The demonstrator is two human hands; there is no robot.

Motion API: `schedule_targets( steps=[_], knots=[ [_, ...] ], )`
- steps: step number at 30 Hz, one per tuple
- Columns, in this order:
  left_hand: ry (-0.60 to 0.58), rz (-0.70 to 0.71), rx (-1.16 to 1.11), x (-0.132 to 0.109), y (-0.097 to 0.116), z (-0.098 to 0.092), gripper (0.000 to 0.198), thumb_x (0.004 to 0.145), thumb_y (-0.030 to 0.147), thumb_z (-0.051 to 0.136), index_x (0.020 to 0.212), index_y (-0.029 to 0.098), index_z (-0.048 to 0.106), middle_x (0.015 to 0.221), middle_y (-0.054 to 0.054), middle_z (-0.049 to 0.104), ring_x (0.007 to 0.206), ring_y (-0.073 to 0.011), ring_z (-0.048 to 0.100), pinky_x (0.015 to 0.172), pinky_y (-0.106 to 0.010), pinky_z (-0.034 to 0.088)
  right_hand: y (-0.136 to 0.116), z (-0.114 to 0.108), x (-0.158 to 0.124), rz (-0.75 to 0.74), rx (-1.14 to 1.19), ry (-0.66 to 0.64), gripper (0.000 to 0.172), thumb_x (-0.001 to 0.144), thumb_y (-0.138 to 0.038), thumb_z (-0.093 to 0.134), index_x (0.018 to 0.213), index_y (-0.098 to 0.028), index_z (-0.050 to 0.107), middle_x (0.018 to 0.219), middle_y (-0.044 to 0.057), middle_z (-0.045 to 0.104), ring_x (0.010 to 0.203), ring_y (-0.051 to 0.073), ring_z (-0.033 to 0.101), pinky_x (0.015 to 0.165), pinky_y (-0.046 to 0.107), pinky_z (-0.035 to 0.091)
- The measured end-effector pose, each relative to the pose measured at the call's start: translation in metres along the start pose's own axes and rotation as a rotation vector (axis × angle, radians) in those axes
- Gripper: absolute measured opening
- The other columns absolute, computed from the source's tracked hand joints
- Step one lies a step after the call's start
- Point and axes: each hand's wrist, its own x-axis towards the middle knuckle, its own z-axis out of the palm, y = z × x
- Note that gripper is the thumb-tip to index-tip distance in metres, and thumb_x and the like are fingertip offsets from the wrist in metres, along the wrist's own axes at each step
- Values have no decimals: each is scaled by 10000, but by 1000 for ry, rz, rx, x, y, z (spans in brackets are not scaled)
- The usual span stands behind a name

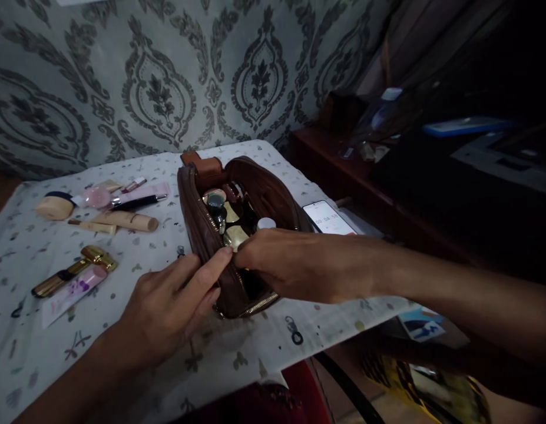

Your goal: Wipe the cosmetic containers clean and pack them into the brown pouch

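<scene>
A brown zippered toiletry bag (195,218) stands unzipped on the cloth-covered table. Inside it, gold caps (235,237), a dark green-topped bottle (216,203) and a white cap (266,223) are visible among other containers. My left hand (171,294) grips the near left side of the bag, its index finger stretched over the zippered rim. My right hand (290,262) reaches into the near end with curled fingers. Its fingertips are down in the bag, and whatever they hold is hidden.
To the left lie a beige tube (131,221), a black pen-like item (140,202), a pink-capped tube (76,290), a gold-capped item (98,257) and a round sponge-like item (55,207). A phone (329,218) showing a timer lies right of the bag. A patterned wall (202,70) rises behind.
</scene>
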Motion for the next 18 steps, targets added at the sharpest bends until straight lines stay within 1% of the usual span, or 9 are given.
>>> schedule_targets(
  steps=[2,5,10,12,15,18],
  knots=[
    [-5,8,9,0,-1,-1,441,992,209,368,1429,151,394,750,1,565,586,-118,588,490,-202,451,-1,0,0,16,-15,13,220,797,19,501,803,-132,660,717,12,615,611,98,495,530,210,327],
    [-2,19,27,-1,-1,-1,408,997,205,361,1394,131,421,735,5,565,588,-117,590,488,-208,446,4,2,-1,41,-45,81,220,789,17,501,852,-138,645,779,17,616,674,112,519,564,203,355],
    [-1,8,39,-3,-1,-1,403,1004,219,341,1396,158,413,790,-6,609,621,-112,613,499,-213,447,11,7,-4,44,-102,140,178,815,-22,508,848,-151,626,835,24,610,722,122,525,611,209,386],
    [-5,-7,40,-4,-1,0,394,1012,231,327,1389,166,421,789,0,610,626,-108,618,507,-212,447,7,6,-5,67,-121,112,165,817,-30,516,815,-156,623,818,22,607,708,121,519,604,208,386],
    [21,-19,55,-4,0,1,373,1022,245,313,1359,168,454,783,2,602,626,-108,616,508,-214,434,1,2,-2,99,-143,37,164,800,-16,536,783,-157,618,769,16,593,660,114,501,575,204,378],
    [43,-12,71,-3,0,2,368,1025,248,315,1349,162,465,784,0,597,613,-111,605,495,-220,418,1,2,2,63,-168,6,158,781,-1,559,787,-147,617,752,14,582,662,115,497,577,203,377]
  ],
)
